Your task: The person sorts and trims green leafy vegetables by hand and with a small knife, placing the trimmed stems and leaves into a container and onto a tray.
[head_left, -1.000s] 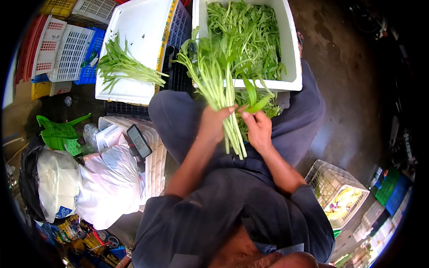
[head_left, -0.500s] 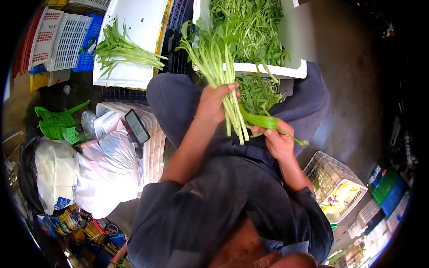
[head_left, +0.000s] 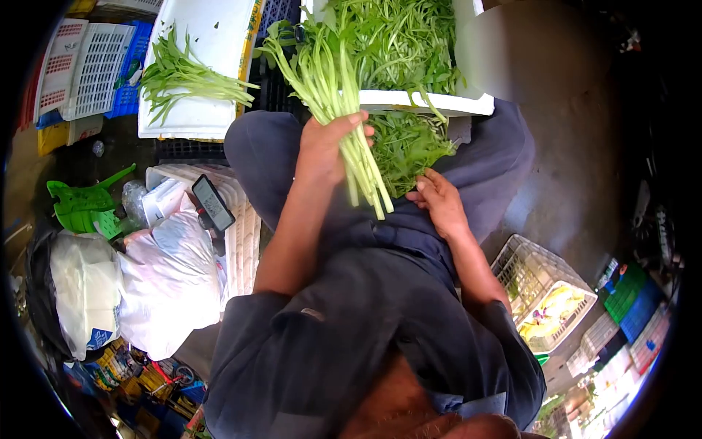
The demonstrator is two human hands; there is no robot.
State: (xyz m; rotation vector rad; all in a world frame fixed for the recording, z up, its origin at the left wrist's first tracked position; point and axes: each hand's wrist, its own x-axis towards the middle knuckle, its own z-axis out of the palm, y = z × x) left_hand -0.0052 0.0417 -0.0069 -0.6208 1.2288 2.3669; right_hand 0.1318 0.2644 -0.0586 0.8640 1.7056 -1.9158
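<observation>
My left hand (head_left: pixel 325 146) is closed round a bunch of leafy green stems (head_left: pixel 333 88), whose cut ends point down toward my lap. Beside it, my right hand (head_left: pixel 439 203) has its fingers slightly apart, at the edge of a heap of loose greens (head_left: pixel 402 150) between my legs. Nothing shows between those fingers. Beyond my knees, a white foam box (head_left: pixel 439 104) holds many more greens (head_left: pixel 402 47). Another bunch (head_left: pixel 190 79) lies on a white foam lid (head_left: pixel 212 33) to the left.
Stacked plastic crates (head_left: pixel 95 69) stand at the far left. Nearer are a green plastic piece (head_left: pixel 84 201), a phone-like device with a screen (head_left: pixel 213 203) and white plastic bags (head_left: pixel 172 278). At the right, a crate (head_left: pixel 537 271) holds yellowish scraps.
The long leaf that my right hand pulled from the bunch is out of that hand. My right hand has moved up and left to the loose greens. My left hand keeps the bunch.
</observation>
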